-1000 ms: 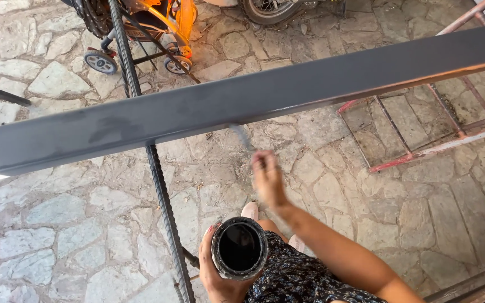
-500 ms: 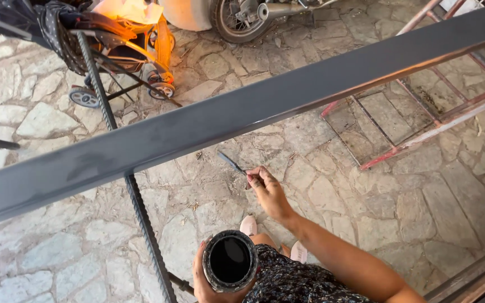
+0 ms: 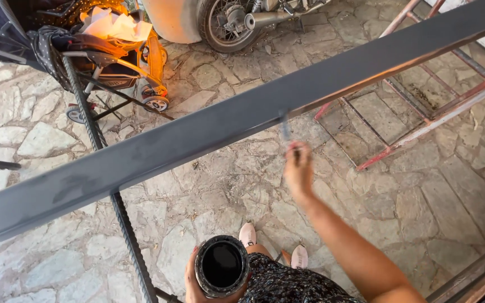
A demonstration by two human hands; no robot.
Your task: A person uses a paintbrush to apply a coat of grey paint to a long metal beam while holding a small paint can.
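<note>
Up front, my right hand [image 3: 298, 168] grips a thin brush [image 3: 285, 128] against the long grey metal beam [image 3: 197, 137], while my left hand [image 3: 197, 280] clasps a round black paint can [image 3: 222, 266].

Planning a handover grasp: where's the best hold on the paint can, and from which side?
Grip the paint can around its cylindrical side wall, coming from below and the side, as the left hand does now. It stands upright with its open mouth facing up and dark paint inside, so a top approach looks risky; keep it level.
</note>
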